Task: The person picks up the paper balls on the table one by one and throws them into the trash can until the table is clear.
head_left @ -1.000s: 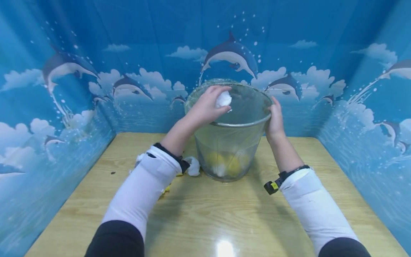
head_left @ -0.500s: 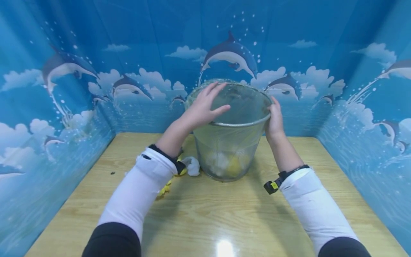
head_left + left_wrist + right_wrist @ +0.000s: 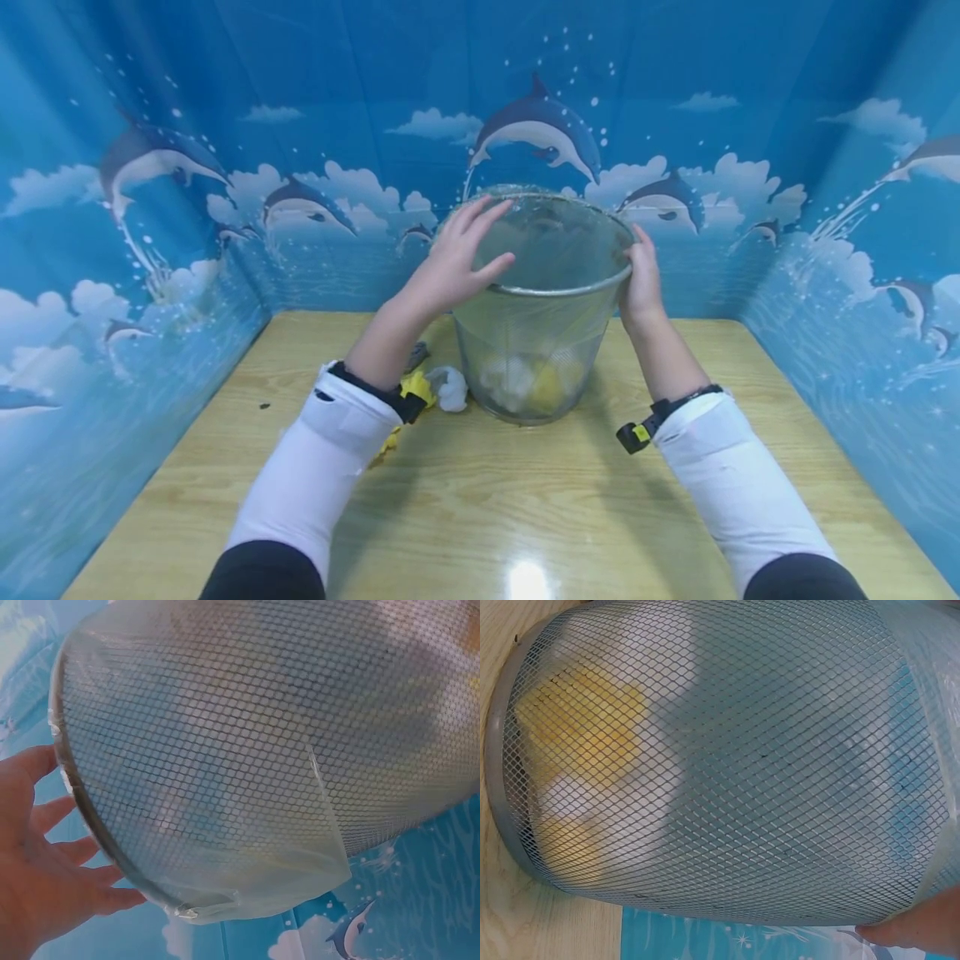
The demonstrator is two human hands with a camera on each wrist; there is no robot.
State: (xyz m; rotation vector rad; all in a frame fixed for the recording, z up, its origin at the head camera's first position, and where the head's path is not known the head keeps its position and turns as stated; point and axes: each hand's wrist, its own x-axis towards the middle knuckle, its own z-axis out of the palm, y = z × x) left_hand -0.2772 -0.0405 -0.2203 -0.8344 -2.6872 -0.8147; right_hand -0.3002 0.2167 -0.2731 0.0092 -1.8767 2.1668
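A grey wire-mesh bin [image 3: 540, 333] with a clear plastic liner stands at the middle of the wooden table [image 3: 525, 508]. My left hand [image 3: 468, 242] hovers open at the bin's left rim with fingers spread, holding nothing; the left wrist view shows the left hand [image 3: 37, 877] beside the mesh bin [image 3: 262, 750]. My right hand [image 3: 639, 271] grips the right side of the rim. A fingertip [image 3: 915, 930] of it shows at the edge of the mesh bin [image 3: 720, 765]. Crumpled white paper [image 3: 510, 379] and yellow scraps [image 3: 585, 727] lie in the bottom.
Left of the bin's foot lie a white paper wad [image 3: 452, 388], yellow peel pieces [image 3: 415, 387] and a small dark object [image 3: 416, 357]. A tiny dark speck [image 3: 264, 405] sits further left. Blue dolphin-print walls [image 3: 112, 292] close in three sides of the table.
A second ago my left hand held a white paper wad over the bin; it let go, the wad dropped inside, and the hand has drawn slightly left, open. The right hand stayed.
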